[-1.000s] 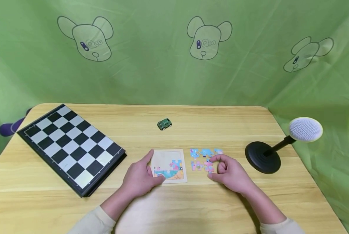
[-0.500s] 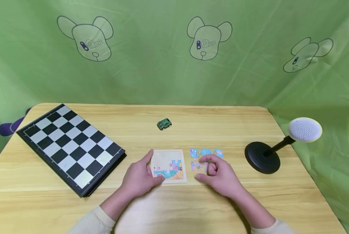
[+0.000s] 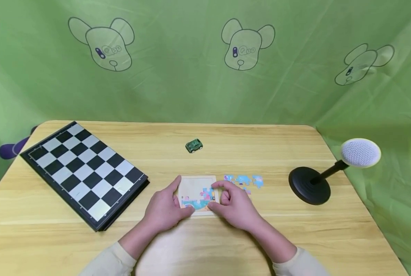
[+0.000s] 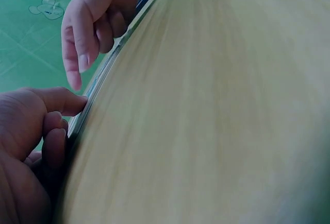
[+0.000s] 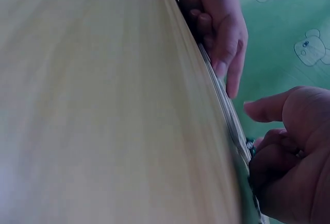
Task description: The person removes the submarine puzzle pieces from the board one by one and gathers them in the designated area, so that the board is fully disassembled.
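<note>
A square wooden jigsaw puzzle tray point(image 3: 199, 214) lies on the table, its lower part filled with coloured pieces in blue, pink and orange. My left hand point(image 3: 165, 209) grips its left side, index finger at the upper left corner and thumb on the lower edge. Over the right edge is my right hand point(image 3: 238, 205), thumb and index finger spread apart with no piece showing between them; their tips overlap the tray. Right of it lie loose jigsaw pieces point(image 3: 243, 179), blue and pink, partly covered by that hand. Both wrist views show the two hands facing each other across the table edge.
A folded chessboard point(image 3: 88, 168) lies at the left of the wooden table point(image 3: 205, 253). A small green toy car point(image 3: 194, 145) sits behind the tray. On the right stands a black round base point(image 3: 309, 185) with a white mesh-like head point(image 3: 360, 152). Green cloth point(image 3: 177, 96) hangs behind.
My right hand has moved left, from the loose pink pieces to the right edge of the puzzle tray. The left hand keeps its grip on the tray.
</note>
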`<state>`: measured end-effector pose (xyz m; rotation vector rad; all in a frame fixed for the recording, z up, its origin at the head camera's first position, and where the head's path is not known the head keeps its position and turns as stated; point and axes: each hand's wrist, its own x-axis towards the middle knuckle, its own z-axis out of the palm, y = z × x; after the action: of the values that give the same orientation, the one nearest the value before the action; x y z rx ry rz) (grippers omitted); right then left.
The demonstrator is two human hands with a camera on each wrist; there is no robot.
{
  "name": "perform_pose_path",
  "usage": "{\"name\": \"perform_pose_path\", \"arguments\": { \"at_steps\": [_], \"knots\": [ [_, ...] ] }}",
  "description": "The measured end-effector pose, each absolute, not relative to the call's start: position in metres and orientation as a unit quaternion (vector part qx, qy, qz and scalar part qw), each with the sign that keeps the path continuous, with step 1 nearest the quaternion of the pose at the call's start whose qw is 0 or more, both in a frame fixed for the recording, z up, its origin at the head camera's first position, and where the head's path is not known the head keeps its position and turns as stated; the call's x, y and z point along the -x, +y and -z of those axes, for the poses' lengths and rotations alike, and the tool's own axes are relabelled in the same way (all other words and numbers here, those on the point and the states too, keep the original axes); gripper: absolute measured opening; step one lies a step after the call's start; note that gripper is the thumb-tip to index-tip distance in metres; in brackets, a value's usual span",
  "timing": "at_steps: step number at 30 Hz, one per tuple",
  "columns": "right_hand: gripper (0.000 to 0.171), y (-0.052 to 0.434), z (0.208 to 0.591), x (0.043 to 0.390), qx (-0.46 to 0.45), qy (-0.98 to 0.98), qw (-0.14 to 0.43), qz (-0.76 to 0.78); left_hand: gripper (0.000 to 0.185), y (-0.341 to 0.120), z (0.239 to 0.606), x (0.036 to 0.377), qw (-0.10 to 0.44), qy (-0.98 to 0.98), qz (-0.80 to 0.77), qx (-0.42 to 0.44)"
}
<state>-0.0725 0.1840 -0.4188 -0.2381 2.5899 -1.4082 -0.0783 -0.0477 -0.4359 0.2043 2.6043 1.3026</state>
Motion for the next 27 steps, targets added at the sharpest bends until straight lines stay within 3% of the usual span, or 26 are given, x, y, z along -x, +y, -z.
{"name": "perform_pose_path", "arguments": {
  "at_steps": [27],
  "knots": [
    [0.036, 0.165, 0.416, 0.077, 0.056, 0.892, 0.113, 0.435, 0.105, -0.048, 0.437, 0.079, 0.113, 0.882, -0.453, -0.069]
  ]
}}
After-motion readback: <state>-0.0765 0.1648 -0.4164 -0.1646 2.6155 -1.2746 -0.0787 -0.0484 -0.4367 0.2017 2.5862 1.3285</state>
